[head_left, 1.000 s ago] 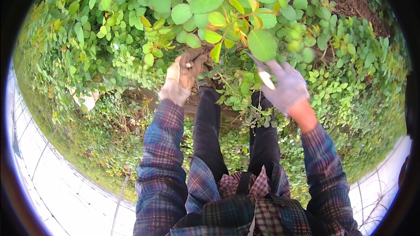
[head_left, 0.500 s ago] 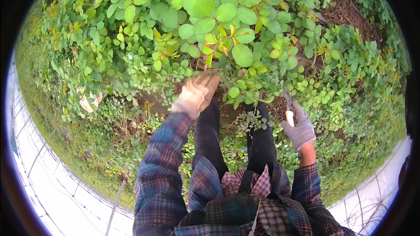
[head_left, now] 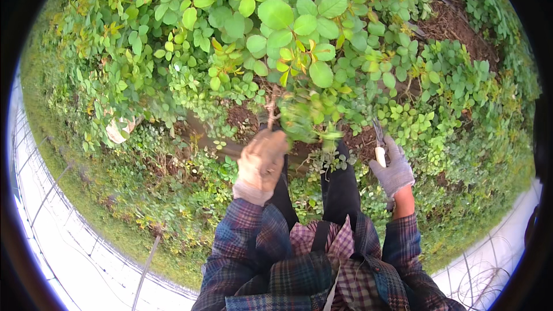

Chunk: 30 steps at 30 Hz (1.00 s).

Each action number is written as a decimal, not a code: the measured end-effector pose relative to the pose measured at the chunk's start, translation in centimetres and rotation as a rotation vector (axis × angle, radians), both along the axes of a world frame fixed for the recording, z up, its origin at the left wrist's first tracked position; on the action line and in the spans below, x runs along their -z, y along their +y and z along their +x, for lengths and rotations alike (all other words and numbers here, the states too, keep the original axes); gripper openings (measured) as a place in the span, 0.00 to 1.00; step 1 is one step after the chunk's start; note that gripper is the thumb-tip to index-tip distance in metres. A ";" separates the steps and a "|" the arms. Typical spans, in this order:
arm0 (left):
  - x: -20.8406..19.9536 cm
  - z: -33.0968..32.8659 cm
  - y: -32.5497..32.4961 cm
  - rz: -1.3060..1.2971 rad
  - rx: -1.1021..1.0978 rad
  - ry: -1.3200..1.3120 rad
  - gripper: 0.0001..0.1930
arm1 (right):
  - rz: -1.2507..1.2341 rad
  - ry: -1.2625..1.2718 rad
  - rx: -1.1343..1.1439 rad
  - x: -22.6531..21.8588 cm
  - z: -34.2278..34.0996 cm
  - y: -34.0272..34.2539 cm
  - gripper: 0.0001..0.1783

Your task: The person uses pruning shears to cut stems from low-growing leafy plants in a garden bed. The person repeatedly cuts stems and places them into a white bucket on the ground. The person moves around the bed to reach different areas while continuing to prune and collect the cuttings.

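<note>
The tan-gloved left hand (head_left: 262, 161) blurs, reaching forward; the grey-gloved right hand (head_left: 395, 171) points forward, bare wrist (head_left: 403, 203) showing.

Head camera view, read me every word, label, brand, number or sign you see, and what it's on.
None: no readable lettering shows on the white-handled metal tool in the grey-gloved right hand, the tan-gloved left hand or the dark plaid sleeves. Any marks on the crumpled pale scrap are too small to read.
</note>
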<state>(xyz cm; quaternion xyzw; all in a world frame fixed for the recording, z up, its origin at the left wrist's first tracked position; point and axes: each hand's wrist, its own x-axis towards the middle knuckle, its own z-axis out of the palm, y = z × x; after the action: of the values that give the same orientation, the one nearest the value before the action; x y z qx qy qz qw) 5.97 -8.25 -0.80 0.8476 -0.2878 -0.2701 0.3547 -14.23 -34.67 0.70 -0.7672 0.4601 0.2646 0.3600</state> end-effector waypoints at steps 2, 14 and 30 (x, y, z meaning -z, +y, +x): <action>-0.2 0.2 0.5 0.166 -0.029 -0.073 0.12 | -0.019 -0.026 -0.035 -0.4 0.3 -0.3 0.41; -10.7 -3.8 5.8 -0.112 -0.497 0.125 0.16 | 0.003 0.053 -0.014 -1.6 -1.3 -2.7 0.43; -31.9 -8.6 26.1 0.195 -1.388 -0.586 0.31 | 0.008 -0.221 -0.156 1.3 0.2 -6.0 0.37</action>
<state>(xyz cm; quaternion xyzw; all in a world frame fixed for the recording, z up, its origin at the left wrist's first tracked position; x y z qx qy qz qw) -2.63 17.84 31.06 0.8988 0.2543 0.2270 0.2755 -14.04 -40.67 -0.63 -0.8237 0.3555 0.2076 0.3898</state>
